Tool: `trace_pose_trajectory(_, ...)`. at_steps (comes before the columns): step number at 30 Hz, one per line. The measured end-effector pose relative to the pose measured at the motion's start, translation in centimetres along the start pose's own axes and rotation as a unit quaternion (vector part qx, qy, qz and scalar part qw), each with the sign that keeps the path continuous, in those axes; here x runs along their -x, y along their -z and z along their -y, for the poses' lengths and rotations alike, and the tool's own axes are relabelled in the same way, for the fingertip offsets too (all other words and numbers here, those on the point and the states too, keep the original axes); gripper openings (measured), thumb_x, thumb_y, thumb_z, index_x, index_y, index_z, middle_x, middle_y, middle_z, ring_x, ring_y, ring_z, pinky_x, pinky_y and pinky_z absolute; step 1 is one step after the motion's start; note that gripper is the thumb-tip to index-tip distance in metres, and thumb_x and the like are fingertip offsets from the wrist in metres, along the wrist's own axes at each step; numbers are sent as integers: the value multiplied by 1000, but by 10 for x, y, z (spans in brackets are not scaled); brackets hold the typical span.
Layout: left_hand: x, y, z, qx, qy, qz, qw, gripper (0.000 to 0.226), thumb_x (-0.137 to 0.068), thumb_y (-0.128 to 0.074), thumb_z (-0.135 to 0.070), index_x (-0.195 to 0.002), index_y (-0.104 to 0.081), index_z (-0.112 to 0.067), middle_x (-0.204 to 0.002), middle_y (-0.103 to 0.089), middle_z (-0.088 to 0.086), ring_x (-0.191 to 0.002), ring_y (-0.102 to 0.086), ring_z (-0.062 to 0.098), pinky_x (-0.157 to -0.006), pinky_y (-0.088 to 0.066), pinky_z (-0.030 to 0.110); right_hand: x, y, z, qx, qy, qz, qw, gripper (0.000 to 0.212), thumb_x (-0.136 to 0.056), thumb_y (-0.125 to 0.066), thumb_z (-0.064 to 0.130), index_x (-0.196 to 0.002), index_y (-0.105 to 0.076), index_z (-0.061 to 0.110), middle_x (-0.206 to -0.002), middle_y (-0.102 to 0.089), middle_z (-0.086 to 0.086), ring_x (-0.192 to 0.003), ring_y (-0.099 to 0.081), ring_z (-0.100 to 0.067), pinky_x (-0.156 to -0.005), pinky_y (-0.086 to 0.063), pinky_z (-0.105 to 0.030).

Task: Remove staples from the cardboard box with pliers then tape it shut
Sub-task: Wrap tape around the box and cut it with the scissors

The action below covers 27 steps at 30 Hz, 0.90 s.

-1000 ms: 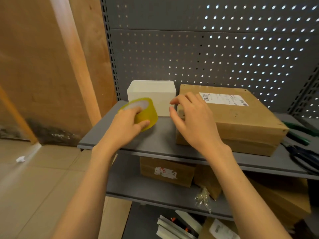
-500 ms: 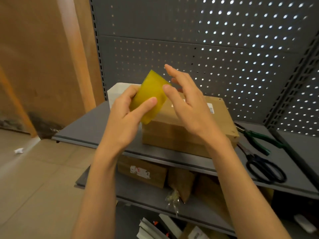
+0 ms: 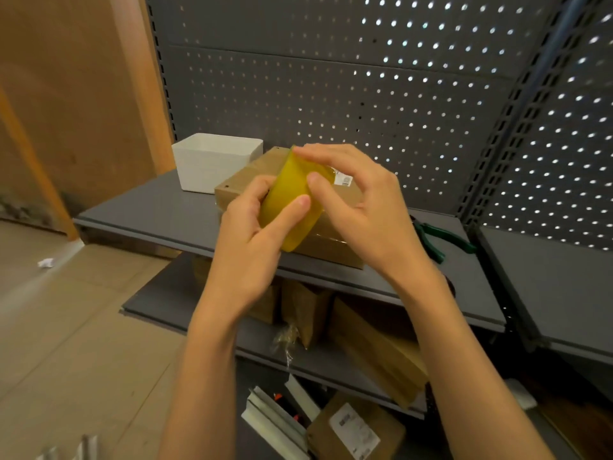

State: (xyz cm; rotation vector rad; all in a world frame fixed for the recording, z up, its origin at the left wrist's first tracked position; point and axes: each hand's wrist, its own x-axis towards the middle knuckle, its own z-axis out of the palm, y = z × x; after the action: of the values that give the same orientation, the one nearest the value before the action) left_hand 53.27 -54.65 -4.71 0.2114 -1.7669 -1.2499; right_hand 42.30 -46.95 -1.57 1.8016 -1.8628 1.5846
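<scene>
The cardboard box [image 3: 335, 207] is lying flat on the upper grey shelf [image 3: 159, 210], its top face carrying a white label [image 3: 343, 179] that is partly hidden behind the hands. A dark hole is showing near the box's front-left top corner; staples cannot be made out.

In front of and above the box, a roll of yellow tape [image 3: 292, 197] is being held edge-up by both hands. The left hand [image 3: 252, 240] is gripping the roll from below and from the left, its thumb pressing across the roll's outer band. The right hand [image 3: 361, 207] is curling round the roll from the right of the box side, index finger lying along the roll's upper rim and thumb tip pressing on the band just above the left thumb.

To the left of the box, touching or just beside its rear corner, a white container [image 3: 215, 161] is standing on the same shelf. To the right of the box, green-handled pliers [image 3: 444, 237] are lying on the shelf, partly hidden by the right wrist.

Below the box, the lower shelf [image 3: 156, 303] is holding more brown cartons [image 3: 374, 346] and a scrap of clear plastic wrap [image 3: 285, 336]. Behind the box, a grey perforated panel [image 3: 331, 94] is rising as the back wall.
</scene>
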Motion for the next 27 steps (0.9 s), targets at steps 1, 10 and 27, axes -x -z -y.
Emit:
trace_pose_trajectory(1,2,-4,-1,-9,1,0,1000,18,-89,-56,-23,-106,-60,-20,-84,-64,-18,-78,-59,-3,-66,-45,11,3,4,0,1,1,-3,1000,27,-91,-55,13,-116,-63,17,-118,-61,2,-114,-53,-9,-100,-40,-38)
trace_pose_trajectory(10,17,-17,-9,-53,19,32,998,15,-86,-58,-33,-100,-58,-28,-85,-64,-18,-76,-58,-3,-62,-45,10,17,18,0,-9,12,-63,998,20,-86,-62,9,-104,-69,15,-96,-68,2,-90,-60,-1,-80,-40,-9)
trace_pose_trajectory(27,9,-27,-16,-51,72,52,995,14,-79,-57,-38,-85,-62,-26,-69,-58,-12,-66,-51,4,-59,-39,17,28,24,15,-17,13,-108,994,20,-79,-63,-5,-81,-63,15,-78,-60,11,-76,-54,1,-71,-42,-11)
